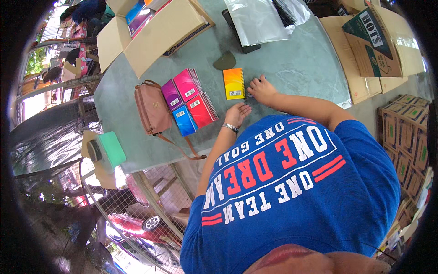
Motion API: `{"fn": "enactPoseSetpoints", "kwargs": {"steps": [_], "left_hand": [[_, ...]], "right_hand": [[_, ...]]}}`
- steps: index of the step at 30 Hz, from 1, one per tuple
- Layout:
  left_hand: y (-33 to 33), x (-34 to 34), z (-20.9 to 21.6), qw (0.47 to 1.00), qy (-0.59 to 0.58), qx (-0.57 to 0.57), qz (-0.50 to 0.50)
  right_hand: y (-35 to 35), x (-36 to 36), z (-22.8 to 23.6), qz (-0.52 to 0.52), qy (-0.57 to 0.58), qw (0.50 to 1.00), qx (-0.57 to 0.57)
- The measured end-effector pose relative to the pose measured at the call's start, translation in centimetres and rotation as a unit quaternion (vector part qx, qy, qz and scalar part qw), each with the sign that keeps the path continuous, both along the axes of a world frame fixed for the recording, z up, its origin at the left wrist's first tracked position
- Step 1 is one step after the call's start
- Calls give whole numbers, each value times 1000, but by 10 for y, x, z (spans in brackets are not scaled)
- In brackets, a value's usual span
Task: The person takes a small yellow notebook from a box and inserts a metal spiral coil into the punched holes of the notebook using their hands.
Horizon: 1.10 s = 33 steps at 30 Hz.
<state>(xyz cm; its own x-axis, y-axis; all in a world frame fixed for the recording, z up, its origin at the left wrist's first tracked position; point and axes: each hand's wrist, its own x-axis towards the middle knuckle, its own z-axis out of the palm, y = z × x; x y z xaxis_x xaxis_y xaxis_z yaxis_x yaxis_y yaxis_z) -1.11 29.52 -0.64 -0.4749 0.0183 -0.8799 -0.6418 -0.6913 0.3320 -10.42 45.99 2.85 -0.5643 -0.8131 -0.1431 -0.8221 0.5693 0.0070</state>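
Observation:
A yellow-orange spiral notebook lies on the grey-green table, its coil along the right side. My right hand is just right of that coil, fingers bent and drawn together; something dark shows at the fingertips, too small to name. Below the notebook's lower right corner rests my left hand, fingers stretched out together, close to the coil's lower end and apparently holding nothing. To the left lie more spiral notebooks in stacks: pink, purple, red and blue.
A brown shoulder bag sits left of the stacks. Beyond are an open carton, a dark curved piece and clear plastic sheets with black coils. Cartons stand at the right. A green case is at the left edge.

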Motion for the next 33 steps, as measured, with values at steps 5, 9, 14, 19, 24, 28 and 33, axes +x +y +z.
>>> {"fn": "enactPoseSetpoints", "kwargs": {"steps": [5,9,14,19,24,28,33], "left_hand": [[1,1,6,1000,-1,-12,1],[0,-1,8,1000,-12,8,15],[3,-2,8,998,42,50,18],[4,-5,14,998,47,-25,-17],[-18,-1,16,946,74,-299,-104],[-45,-6,69,747,143,-572,-307],[-73,-15,120,887,77,-325,-319]], "right_hand": [[-10,-2,0,-2,-27,1000,15],[-11,-10,8,-6,-113,992,51],[-8,-8,36,-34,-220,975,22],[-4,0,41,-61,-265,962,12],[2,-11,29,-90,-295,949,-68],[-5,-57,21,-91,-242,937,-235],[-47,-96,20,-44,-157,956,-244]]}}
